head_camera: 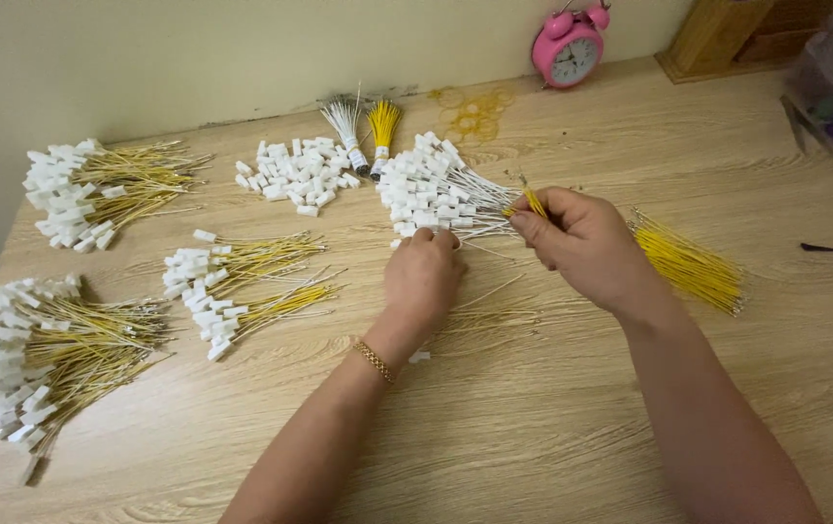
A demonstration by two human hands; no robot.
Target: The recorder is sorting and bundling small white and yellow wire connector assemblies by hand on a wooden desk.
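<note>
Head view: nearest the camera, the left hand rests fingers-down just below the pile of white-wired connectors, its fingertips hidden, so the grip cannot be told. The right hand pinches one yellow wire, loose yellow wires lying behind its palm. Far left of the fingers, finished yellow-wired bundles look many; loose white housings remain.

Two bare forearms without sleeves, thin gold chain bracelet on the left wrist, no rings visible
</note>
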